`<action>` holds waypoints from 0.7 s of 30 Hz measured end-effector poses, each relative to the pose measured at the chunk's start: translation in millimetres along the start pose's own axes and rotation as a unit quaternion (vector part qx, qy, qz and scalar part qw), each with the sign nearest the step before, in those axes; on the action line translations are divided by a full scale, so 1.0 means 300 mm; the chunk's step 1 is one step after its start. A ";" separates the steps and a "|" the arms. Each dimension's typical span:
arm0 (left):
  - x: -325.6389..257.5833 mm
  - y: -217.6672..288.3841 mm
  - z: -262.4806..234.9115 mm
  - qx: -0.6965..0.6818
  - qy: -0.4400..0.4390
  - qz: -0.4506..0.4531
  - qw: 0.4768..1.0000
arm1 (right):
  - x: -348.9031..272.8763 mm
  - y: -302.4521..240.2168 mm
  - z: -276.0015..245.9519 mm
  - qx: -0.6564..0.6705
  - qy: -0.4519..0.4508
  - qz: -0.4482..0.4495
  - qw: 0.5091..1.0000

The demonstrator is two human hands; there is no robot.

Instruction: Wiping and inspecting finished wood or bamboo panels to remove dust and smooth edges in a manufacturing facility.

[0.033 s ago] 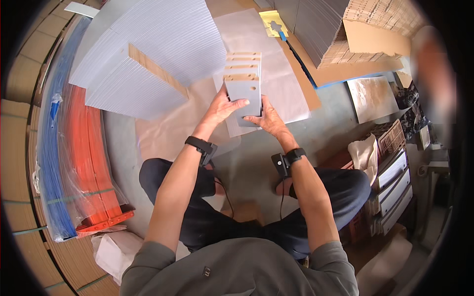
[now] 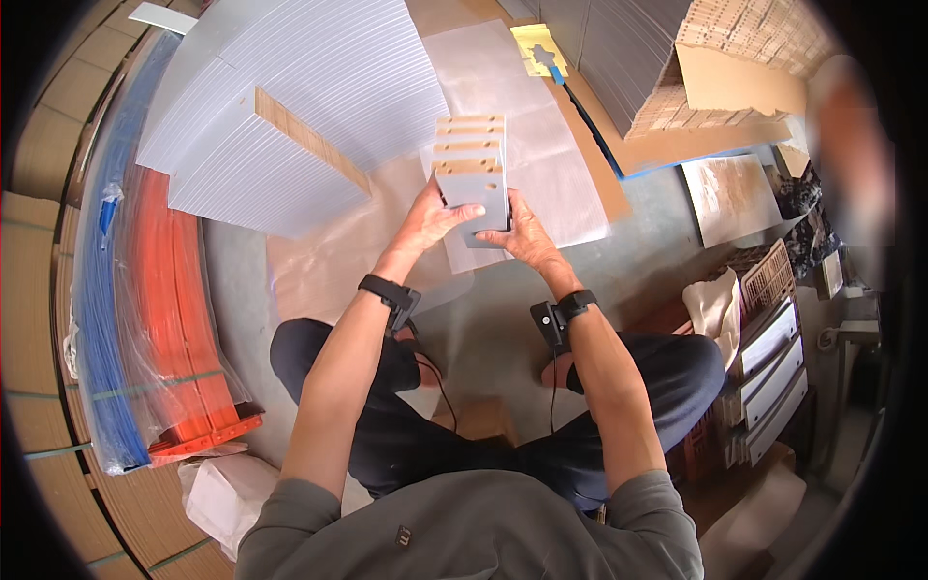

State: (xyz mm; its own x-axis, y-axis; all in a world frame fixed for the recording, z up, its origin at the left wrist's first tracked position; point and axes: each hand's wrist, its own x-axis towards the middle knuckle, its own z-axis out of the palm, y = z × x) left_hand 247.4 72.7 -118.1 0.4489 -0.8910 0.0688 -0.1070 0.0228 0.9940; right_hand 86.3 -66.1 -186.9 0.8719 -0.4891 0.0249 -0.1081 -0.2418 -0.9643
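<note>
In front of me I hold a small stack of narrow grey-white boards (image 2: 471,205) with tan end edges and drilled holes. The boards are stepped, so several end edges show one behind another. My left hand (image 2: 431,217) wraps the stack's left side, with the thumb across the top board's face. My right hand (image 2: 528,230) grips the right side near the lower end, its thumb also on the face. Most fingers of both hands are hidden behind the boards. A large stack of long grey-white panels (image 2: 319,87) stands just beyond, to the left.
Protective sheeting (image 2: 551,174) covers the floor ahead. A brush-like tool with a blue and black handle (image 2: 580,111) lies by a yellow sheet (image 2: 535,43). Orange beams (image 2: 179,309) in plastic lie left. At right stand a brown crate (image 2: 768,275) with boards and a blurred person (image 2: 851,155).
The far ends of the held boards have come slightly lower and to the left, and their steps look more even. Both hands keep their grip, the left a little lower.
</note>
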 end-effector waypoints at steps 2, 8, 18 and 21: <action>-0.039 -0.014 -0.039 0.014 -0.002 -0.022 1.000 | 0.051 0.062 0.052 -0.035 -0.032 -0.026 0.999; -0.133 -0.157 -0.116 0.050 0.029 -0.070 0.996 | 0.060 0.125 0.190 -0.020 -0.071 -0.023 0.997; -0.138 -0.298 -0.115 0.067 0.007 -0.075 0.995 | 0.081 0.137 0.218 -0.004 -0.066 -0.021 0.998; -0.141 -0.285 -0.076 0.081 0.008 -0.082 0.993 | 0.075 0.141 0.210 -0.012 -0.049 -0.038 0.998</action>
State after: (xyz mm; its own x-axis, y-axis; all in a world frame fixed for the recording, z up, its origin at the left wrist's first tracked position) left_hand 257.7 118.7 -204.0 0.4865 -0.8690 -0.0905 -0.1722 -0.1969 0.9652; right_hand 131.3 -34.6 -243.9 0.9202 -0.3852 0.0699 -0.0514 -0.2958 -0.9539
